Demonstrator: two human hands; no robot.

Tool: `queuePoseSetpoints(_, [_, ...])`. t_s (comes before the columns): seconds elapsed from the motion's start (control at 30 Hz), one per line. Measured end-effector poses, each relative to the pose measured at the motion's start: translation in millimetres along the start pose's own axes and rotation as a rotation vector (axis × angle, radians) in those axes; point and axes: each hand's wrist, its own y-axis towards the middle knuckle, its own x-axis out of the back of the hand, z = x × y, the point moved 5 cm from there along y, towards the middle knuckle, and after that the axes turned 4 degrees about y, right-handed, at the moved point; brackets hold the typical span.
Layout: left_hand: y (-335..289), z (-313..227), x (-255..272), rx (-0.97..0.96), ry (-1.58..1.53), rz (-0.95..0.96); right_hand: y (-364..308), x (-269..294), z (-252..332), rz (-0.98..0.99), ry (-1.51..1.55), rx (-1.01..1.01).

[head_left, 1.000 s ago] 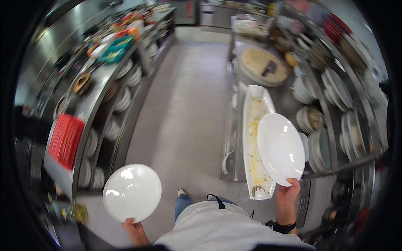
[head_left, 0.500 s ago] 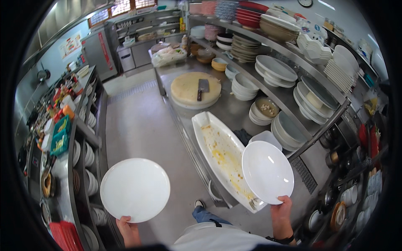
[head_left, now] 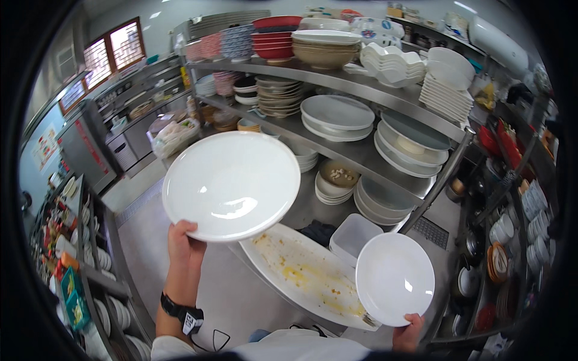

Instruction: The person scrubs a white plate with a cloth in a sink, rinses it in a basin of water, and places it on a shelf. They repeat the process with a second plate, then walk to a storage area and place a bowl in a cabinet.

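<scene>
My left hand (head_left: 185, 245) grips the near rim of a large round white plate (head_left: 232, 183), raised in front of the steel shelving. A smaller round white plate (head_left: 395, 278) is in my right hand (head_left: 409, 330), pinched at its lower rim. Both plates look bare, with light glinting on them. Below and between them lies a long white boat-shaped platter (head_left: 301, 277) smeared with yellow sauce and crumbs. The smaller plate overlaps its right end, where fork-like tines show; whether they touch I cannot tell. The large plate hides the platter's far end.
Steel shelving (head_left: 337, 78) ahead carries stacked bowls and plates, including large oval plates (head_left: 337, 115). A clear plastic tub (head_left: 354, 239) and a dark cloth (head_left: 318, 231) sit beside the platter. Racks of dishes stand at left and right.
My left hand has lifted the large plate up and to the right, toward the shelving. The view has turned rightward. My right hand still holds the smaller plate near the platter's end.
</scene>
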Motion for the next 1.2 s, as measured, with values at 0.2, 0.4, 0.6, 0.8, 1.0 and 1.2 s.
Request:
queuePoseSetpoints(0.2, [152.2,33.5,-64.4,0.208,0.007,0.337,-43.5,33.1,-28.6,-0.285,0.042,0.316])
queuePoseSetpoints(0.4, [250.8,65.8,-152.2,0.406,-0.025,0.594,-120.2,25.3,-88.0,-0.461,0.103,0.362])
queuePoseSetpoints(0.6, [282.1,85.2,-216.3,0.469,0.025,0.556,-206.7,-50.0,-132.1,-0.720,0.216,0.253])
queuePoseSetpoints(0.8, [312.9,128.7,-253.7,0.531,0.020,0.657,-257.6,-83.6,-168.8,-0.809,0.253,0.379])
queuePoseSetpoints(1.0, [359.6,187.5,-284.2,0.644,-0.030,0.646,-314.4,-99.3,-208.0,-0.953,0.210,0.385])
queuePoseSetpoints(1.2, [416.1,258.0,-314.3,0.630,-0.090,0.718,-344.9,-123.0,-226.0,-1.014,0.201,0.799])
